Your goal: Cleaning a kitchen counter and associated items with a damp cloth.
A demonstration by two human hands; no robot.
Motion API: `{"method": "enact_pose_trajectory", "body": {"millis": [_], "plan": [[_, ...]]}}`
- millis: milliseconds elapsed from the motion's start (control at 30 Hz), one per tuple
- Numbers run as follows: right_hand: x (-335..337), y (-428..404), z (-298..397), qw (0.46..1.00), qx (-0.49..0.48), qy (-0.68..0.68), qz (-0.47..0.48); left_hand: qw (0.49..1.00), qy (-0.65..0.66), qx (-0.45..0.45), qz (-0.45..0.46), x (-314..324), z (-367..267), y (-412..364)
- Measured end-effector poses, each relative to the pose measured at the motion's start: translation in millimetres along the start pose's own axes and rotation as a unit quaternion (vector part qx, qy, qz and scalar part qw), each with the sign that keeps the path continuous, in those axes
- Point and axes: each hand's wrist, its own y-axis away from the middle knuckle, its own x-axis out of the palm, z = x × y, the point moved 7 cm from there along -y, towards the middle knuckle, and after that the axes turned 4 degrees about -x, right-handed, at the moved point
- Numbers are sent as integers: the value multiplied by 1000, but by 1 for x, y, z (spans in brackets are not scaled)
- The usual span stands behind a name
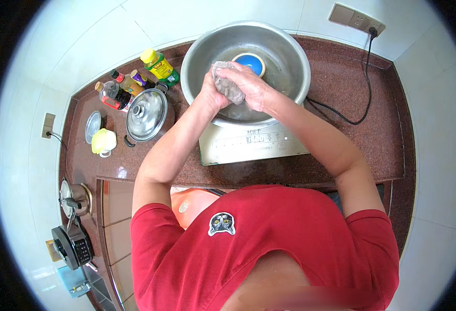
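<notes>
Both of my hands press around a greyish wet cloth (230, 87), bunched into a lump over a large metal basin (304, 74). My left hand (212, 91) cups it from the left and below. Across its right side lies my right hand (253, 87). Shallow, cloudy water (278, 85) covers the basin's bottom. Just behind my right hand is a round bowl with a blue inside and a pale rim (251, 63), partly hidden by the fingers. The basin rests on a white induction cooker (247, 149).
Left of the basin stand a lidded pot (148, 114), several bottles (160, 68) and a cup with a yellow-green top (103, 140). A black power cord (362, 118) runs from the wall socket (356, 19) along the right counter. A pressure cooker (72, 245) sits at far left.
</notes>
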Motion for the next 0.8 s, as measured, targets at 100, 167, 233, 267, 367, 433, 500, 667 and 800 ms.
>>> {"method": "enact_pose_trajectory", "body": {"millis": [100,167,233,267,367,433,500,667,800], "plan": [[-9,-5,0,999,-28,-26,4,983,43,-45,175,-5,2,-21],[-24,-15,-10,997,-62,35,-9,993,3,-37,109,-10,11,-31],[-37,-21,-11,991,-92,96,-17,998,-33,-25,39,-15,23,-37],[-45,-22,-9,959,-110,259,-29,999,-50,-19,4,-18,28,-38],[-82,-27,-10,874,-142,462,-50,993,-71,-28,-86,-14,43,-32],[-103,-28,-19,751,-42,659,-5,987,-95,-53,-115,-20,47,-29],[-109,-17,-16,704,6,710,29,985,-125,-33,-112,-23,43,-27],[-115,-11,0,589,14,808,35,874,-405,165,-213,-38,-1,-47],[-113,-14,-23,590,1,805,56,773,-540,218,-254,-25,-25,-63]]}}
